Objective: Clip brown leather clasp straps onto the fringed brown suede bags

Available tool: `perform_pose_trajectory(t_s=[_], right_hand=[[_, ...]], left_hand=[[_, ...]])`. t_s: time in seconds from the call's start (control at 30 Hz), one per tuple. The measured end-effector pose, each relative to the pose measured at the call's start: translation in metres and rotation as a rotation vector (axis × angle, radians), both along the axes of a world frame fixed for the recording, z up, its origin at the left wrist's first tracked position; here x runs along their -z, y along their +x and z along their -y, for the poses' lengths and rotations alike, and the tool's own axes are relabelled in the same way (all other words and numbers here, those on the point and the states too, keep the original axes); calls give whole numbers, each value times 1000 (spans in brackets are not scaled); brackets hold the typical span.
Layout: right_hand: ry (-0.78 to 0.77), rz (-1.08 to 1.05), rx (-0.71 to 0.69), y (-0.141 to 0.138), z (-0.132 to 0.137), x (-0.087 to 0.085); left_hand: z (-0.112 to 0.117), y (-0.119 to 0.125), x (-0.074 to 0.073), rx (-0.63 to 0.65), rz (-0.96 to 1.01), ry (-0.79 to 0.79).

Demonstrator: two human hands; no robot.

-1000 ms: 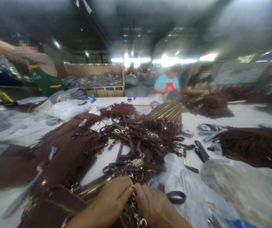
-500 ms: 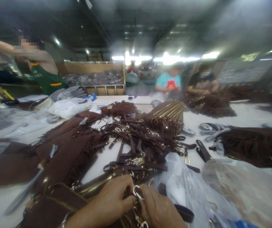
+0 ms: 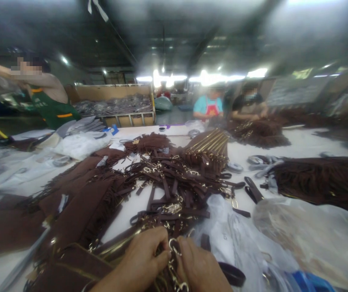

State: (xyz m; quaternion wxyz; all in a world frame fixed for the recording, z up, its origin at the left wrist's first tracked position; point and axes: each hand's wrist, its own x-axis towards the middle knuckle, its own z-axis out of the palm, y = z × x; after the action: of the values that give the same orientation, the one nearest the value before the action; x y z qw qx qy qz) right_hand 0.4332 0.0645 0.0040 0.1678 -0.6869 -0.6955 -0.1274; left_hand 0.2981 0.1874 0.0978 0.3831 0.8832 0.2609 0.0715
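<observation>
At the bottom centre my left hand and my right hand are pressed close together, fingers curled. Between their fingertips they pinch a gold metal clasp on a chain that hangs down between my wrists. The clasp belongs to a brown bag lying under my left forearm. Just beyond my fingers spreads a pile of brown straps with gold clips.
Brown fringed pieces lie to the left and more at the right. Crumpled clear plastic bags cover the near right of the white table. Other people work at the far side and far left, near a cardboard bin.
My fingers have shifted on the clasp: its ring now stands up between my two hands. The camera has swung slightly to the right, so the scene has slid left.
</observation>
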Motion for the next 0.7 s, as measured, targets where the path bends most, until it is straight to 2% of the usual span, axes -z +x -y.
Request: perform_pose_trajectory(t_s=[0.3,0.47,0.6,0.7], right_hand=[[63,-88,38,-5,0,0],[-13,-148,13,0,11,-5],[-138,-331,-100,16,21,-20],[-158,-335,-205,28,23,-28]], left_hand=[[5,-3,2,-22,-28,90],[6,-1,1,-28,-59,147],[9,-4,-5,27,-62,156],[9,-12,0,93,-62,345]])
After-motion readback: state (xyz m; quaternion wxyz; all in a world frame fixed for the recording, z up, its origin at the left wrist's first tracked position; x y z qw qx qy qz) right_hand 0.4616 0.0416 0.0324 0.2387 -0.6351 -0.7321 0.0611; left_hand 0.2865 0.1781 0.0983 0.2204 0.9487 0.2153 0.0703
